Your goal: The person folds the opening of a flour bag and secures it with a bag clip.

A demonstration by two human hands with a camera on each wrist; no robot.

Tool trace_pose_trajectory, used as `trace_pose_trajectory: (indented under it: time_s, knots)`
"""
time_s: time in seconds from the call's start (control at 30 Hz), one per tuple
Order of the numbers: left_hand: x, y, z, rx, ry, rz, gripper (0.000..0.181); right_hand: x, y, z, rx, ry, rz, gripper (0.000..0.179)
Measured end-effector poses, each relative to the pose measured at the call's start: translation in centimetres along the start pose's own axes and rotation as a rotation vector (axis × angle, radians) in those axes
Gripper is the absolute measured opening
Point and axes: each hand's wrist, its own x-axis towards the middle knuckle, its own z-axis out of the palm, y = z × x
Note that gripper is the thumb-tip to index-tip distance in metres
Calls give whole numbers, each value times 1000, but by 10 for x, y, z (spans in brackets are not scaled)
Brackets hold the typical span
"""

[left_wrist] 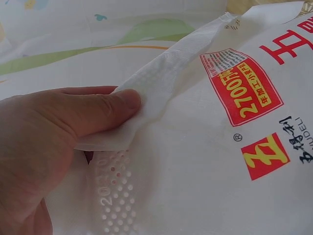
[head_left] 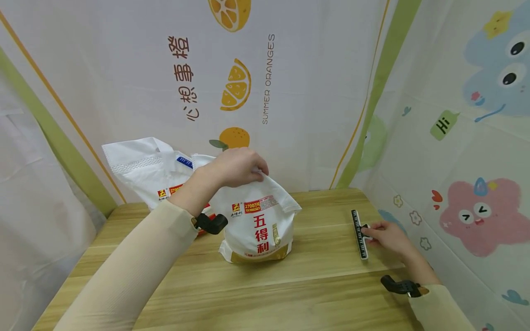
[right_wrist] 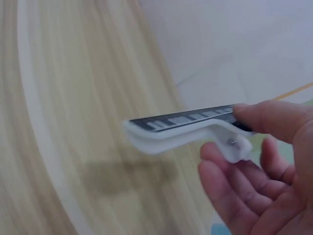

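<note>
A white flour bag [head_left: 252, 220] with red lettering stands upright on the wooden table [head_left: 327, 285]. My left hand [head_left: 238, 168] pinches its folded top edge, the thumb lying over the fold in the left wrist view, where the bag [left_wrist: 195, 161] shows perforations under the fold. On the right, my right hand [head_left: 387, 236] holds a long black-and-white bag clip [head_left: 359, 234] with a piano-key pattern. In the right wrist view the thumb presses on top of the clip [right_wrist: 181, 122] and the fingers are beneath its white lever, above the table surface.
Behind my left forearm stands a second white flour bag [head_left: 141, 177], its top folded over, with a blue clip [head_left: 184, 162] on it. A printed curtain [head_left: 306, 92] hangs behind the table, and another [head_left: 459, 161] with cartoon figures hangs along the right side.
</note>
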Motion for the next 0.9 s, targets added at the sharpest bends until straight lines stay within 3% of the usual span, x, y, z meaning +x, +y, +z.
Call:
trace_pose_trajectory:
  time_s: [0.17,0.4,0.6,0.9]
  knots:
    - [0,-1,0,3,-1,1,17,1,-11,2,68,24,-45,40]
    - [-1,0,0,-6,-3,7,17,-3,-28,4,176,34,-115,71]
    - [-1,0,1,-3,-11,2,17,-8,-42,5,202,51,-142,62]
    - [1,-1,0,-3,-9,5,17,-14,-65,5,135,127,-211,58]
